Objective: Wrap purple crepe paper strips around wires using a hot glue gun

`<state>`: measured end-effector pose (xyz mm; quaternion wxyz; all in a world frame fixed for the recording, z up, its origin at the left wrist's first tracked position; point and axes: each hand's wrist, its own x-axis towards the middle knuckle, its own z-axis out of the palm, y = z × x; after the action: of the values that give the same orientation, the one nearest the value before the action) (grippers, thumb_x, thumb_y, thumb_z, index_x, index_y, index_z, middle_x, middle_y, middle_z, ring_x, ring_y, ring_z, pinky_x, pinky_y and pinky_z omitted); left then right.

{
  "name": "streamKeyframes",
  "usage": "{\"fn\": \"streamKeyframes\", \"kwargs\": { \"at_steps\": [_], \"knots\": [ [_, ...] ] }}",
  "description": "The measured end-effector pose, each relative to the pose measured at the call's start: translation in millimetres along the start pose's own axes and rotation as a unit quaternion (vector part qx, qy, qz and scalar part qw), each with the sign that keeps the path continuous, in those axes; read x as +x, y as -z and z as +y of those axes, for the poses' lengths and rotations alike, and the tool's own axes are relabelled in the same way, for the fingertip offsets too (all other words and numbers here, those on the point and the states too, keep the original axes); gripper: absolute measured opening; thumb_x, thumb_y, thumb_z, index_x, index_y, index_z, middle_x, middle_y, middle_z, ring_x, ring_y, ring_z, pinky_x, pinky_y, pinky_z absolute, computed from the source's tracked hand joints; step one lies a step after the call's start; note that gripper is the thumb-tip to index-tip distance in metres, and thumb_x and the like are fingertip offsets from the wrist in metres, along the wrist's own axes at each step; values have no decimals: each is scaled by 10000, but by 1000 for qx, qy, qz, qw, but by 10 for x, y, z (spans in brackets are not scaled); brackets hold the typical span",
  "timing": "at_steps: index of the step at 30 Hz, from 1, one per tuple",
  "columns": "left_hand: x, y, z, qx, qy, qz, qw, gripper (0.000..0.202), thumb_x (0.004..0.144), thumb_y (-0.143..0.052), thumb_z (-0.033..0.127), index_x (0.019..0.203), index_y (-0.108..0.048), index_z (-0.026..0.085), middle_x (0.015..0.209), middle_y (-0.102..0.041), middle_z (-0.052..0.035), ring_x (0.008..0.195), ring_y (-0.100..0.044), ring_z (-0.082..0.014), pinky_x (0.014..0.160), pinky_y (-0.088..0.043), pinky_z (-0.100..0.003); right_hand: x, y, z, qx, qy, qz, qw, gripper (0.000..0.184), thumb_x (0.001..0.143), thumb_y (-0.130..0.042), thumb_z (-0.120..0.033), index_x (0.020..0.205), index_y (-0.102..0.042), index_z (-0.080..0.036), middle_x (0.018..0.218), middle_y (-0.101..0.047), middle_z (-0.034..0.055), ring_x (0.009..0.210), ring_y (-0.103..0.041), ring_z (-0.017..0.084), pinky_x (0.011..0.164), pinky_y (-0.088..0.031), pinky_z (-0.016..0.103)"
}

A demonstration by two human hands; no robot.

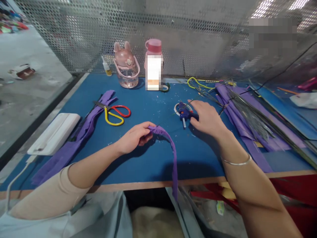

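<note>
My left hand [136,137] is closed, with thumb and fingers pinching one end of a purple fabric-like strip [170,142]. The strip arches to the right and hangs down over the table's front edge. To the right, my right hand [206,117] is closed around the handle of a small dark blue glue gun [184,110]. A pale glue stick [184,123] pokes out of it toward me. Behind the gun lies a white roll of tape [176,109], partly covered by it. My right fingertips are partly hidden.
Left on the blue table [148,165] are scissors [114,115], folded purple material [86,129] and a white box with a cable [54,132]. Two bottles, one rabbit-eared [127,72] and one pink-capped [154,48], stand at the back. Purple sheets [232,109] and stems [257,115] lie right.
</note>
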<state>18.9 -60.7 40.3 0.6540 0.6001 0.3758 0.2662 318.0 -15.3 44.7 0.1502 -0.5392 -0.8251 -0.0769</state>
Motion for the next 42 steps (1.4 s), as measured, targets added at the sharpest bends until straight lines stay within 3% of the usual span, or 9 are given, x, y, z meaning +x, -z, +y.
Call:
{"fn": "streamKeyframes", "kwargs": {
  "at_steps": [3,8,19,22,25,28,34,37,42],
  "knots": [
    [-16,-78,6,-101,40,-42,993,258,926,-407,379,819,-496,162,611,-392,50,456,-260,-48,428,-209,-195,-43,36,-295,157,31,62,985,252,885,-534,-249,1081,-669,-166,1022,-713,106,962,-651,258,859,-501,393],
    [-39,-210,-21,-111,58,-44,991,309,896,-518,409,723,-469,158,577,-417,57,435,-293,-29,408,-207,-173,-90,-78,-736,422,99,-47,900,154,888,-578,-241,873,-711,-165,886,-736,56,778,-668,156,715,-523,276],
    [-70,-241,-54,112,-43,9,993,308,932,-493,390,904,-660,133,669,-598,8,517,-461,-55,483,-365,-177,-165,-97,-852,569,9,-100,816,81,813,-680,-229,842,-675,-153,746,-673,1,656,-589,96,617,-477,206],
    [-112,-266,-61,246,-141,47,958,255,945,-487,309,927,-688,152,718,-663,0,616,-565,-80,598,-433,-191,-169,-92,-885,588,-1,-112,801,78,804,-686,-221,817,-650,-153,736,-649,-6,659,-570,91,620,-465,203],
    [-141,-286,-88,378,-253,82,887,244,946,-472,239,937,-694,140,788,-708,-30,699,-628,-113,667,-450,-216,-174,-72,-908,599,0,-139,789,76,807,-673,-207,803,-620,-154,708,-607,-24,630,-532,78,596,-442,194],
    [-143,-284,-98,447,-293,93,840,259,936,-464,239,945,-691,115,806,-716,-67,702,-637,-148,670,-452,-252,-181,-46,-918,578,17,-150,802,43,817,-634,-158,794,-597,-154,701,-582,-33,627,-507,70,599,-427,187],
    [-113,-212,-14,192,-68,-55,977,463,983,-294,348,795,-655,127,597,-591,-4,510,-504,-92,527,-400,-212,-181,-46,-913,539,68,-125,830,54,822,-594,-106,825,-619,-154,778,-629,-4,708,-558,95,674,-456,214],
    [-94,-191,-16,130,-16,-61,989,512,974,-358,467,676,-601,129,507,-462,30,462,-389,-65,476,-320,-196,-175,-47,-907,545,55,-105,830,40,827,-629,-167,865,-635,-159,821,-666,13,746,-596,115,703,-479,235],
    [-75,-206,-59,76,-15,-23,997,364,926,-492,459,870,-639,131,701,-624,-17,528,-485,-71,507,-382,-188,-176,-37,-898,554,21,-107,826,96,838,-650,-261,849,-664,-167,792,-691,14,716,-625,123,667,-492,238]
  ]
}}
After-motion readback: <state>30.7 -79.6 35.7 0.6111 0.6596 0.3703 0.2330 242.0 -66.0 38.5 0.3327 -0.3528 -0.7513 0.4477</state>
